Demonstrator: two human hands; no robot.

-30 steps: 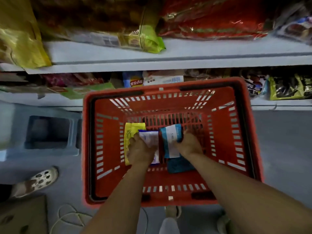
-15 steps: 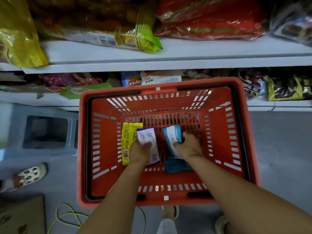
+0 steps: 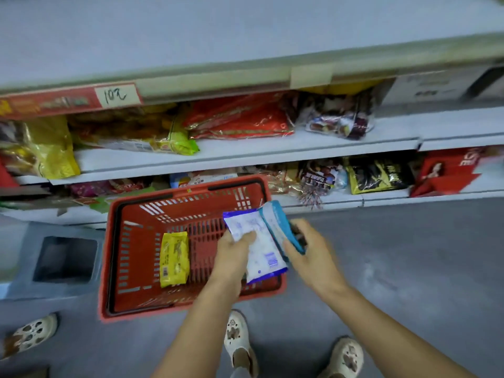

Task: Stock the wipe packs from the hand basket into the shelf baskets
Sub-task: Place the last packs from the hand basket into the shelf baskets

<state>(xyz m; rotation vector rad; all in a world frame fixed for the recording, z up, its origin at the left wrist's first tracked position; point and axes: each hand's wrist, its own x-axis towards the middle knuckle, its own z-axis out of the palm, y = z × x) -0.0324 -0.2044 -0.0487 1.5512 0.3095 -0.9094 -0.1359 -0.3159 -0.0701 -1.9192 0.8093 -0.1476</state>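
Left hand (image 3: pixel 231 252) pinches white pack (image 3: pixel 256 241) above right edge of basket (image 3: pixel 109 268). Right hand (image 3: pixel 313 255) grips blue pack (image 3: pixel 281 227) beside it. Yellow pack (image 3: pixel 174 259) lies flat on basket floor. Packs likely light, soft, slick film; grip mid-body, not seams.

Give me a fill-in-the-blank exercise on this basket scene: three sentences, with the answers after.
1. The one pack lying in the red hand basket is ____ in colour.
2. The white pack gripped by the left hand shows a printed blue ____.
3. The right hand, gripping a teal pack, is past the basket's rim, above the grey ____.
Missing words: yellow; barcode; floor.
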